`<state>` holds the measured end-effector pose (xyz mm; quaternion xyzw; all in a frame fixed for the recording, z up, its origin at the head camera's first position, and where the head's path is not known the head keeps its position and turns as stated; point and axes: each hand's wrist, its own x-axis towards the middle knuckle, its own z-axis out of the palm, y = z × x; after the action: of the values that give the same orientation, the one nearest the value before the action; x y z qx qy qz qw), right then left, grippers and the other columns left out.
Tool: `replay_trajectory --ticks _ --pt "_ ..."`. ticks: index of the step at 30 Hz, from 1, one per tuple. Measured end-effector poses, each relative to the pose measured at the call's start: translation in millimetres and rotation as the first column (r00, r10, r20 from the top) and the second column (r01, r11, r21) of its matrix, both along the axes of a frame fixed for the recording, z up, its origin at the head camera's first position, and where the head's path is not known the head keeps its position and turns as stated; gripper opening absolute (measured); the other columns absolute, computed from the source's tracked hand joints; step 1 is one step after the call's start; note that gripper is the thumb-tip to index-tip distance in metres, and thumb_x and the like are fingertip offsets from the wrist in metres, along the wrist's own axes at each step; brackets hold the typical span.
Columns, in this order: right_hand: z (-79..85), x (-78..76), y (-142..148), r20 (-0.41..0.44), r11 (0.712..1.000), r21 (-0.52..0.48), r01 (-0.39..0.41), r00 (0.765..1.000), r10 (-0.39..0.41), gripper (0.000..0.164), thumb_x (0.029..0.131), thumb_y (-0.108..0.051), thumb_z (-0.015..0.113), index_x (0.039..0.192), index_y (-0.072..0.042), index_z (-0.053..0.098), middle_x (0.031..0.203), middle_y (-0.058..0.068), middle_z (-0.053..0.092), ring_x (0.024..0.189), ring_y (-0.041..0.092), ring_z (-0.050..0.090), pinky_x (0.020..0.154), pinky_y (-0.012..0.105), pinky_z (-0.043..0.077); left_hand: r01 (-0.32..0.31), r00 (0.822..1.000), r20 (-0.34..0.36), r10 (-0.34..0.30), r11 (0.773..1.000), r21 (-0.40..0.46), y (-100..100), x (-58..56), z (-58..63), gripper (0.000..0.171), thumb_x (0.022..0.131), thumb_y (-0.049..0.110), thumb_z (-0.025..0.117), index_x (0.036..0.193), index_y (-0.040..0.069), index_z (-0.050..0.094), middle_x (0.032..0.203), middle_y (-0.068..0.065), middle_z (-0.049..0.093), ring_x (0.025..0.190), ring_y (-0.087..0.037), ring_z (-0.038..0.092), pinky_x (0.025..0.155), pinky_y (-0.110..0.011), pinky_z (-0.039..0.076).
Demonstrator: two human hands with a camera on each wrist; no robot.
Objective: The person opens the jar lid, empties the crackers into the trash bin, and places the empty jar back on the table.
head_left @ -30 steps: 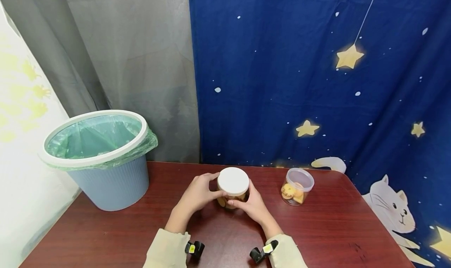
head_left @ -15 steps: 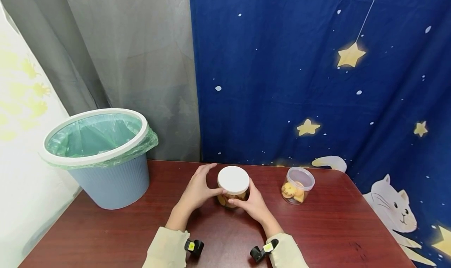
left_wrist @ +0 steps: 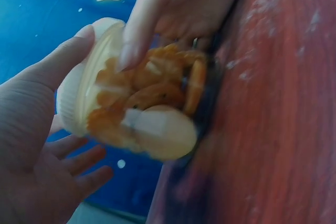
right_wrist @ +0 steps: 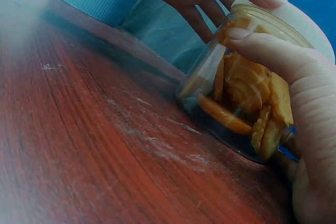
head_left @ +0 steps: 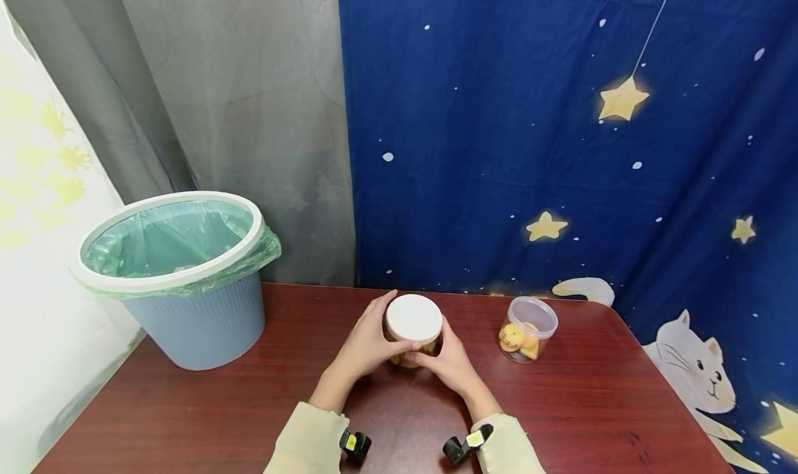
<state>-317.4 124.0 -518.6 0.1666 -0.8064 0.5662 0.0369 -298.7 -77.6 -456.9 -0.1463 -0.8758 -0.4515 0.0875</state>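
A clear cookie jar point(right_wrist: 236, 87) with a white ribbed lid point(head_left: 414, 319) stands upright on the table, filled with cookies point(left_wrist: 152, 95). My right hand point(head_left: 451, 366) grips the body of this jar, its thumb lying across the near side just under the lid. The left hand point(head_left: 361, 346) holds the lid at its left side. In the left wrist view, the left thumb presses the lid's rim while several other fingers spread behind it. Part of the left fingers is hidden by the jar in the head view.
A second clear jar point(head_left: 527, 328) with some cookies stands to the right on the reddish-brown table point(head_left: 580, 405). At the left is a blue trash bin point(head_left: 193, 321) with a green liner. Curtains point(head_left: 474, 148) hang behind the table's far edge.
The left fingers lifted off the lid half a second ago. Now they have come back round it, and the left hand sits further right with its thumb across the front. The right hand stays put.
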Motion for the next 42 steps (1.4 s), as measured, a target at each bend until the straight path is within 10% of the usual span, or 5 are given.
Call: replay_trajectory --ticks 13,42 --pt "-0.6 -1.1 0.1 0.0 0.998 0.052 0.031 1.0 -0.031 0.096 0.073 -0.026 0.09 0.153 -0.02 0.038 0.147 0.004 0.056 0.133 0.018 0.051 0.115 0.043 0.039 -0.032 0.999 0.031 0.03 0.998 0.06 20.8 -0.5 -13.9 0.109 0.075 0.053 0.085 0.161 0.02 0.027 0.17 -0.005 0.018 0.149 -0.034 0.038 0.114 -0.061 0.038" --pt "-1.3 -0.5 0.0 -0.023 1.0 0.011 0.002 1.0 -0.002 0.095 0.074 -0.028 0.091 0.153 -0.019 0.038 0.145 0.003 0.056 0.133 0.019 0.052 0.113 0.041 0.041 0.048 0.999 0.01 -0.047 0.993 -0.108 -28.3 2.0 16.3 0.073 0.077 0.038 0.088 0.141 0.015 0.061 0.141 -0.007 0.063 0.134 -0.027 0.057 0.111 -0.052 0.045"
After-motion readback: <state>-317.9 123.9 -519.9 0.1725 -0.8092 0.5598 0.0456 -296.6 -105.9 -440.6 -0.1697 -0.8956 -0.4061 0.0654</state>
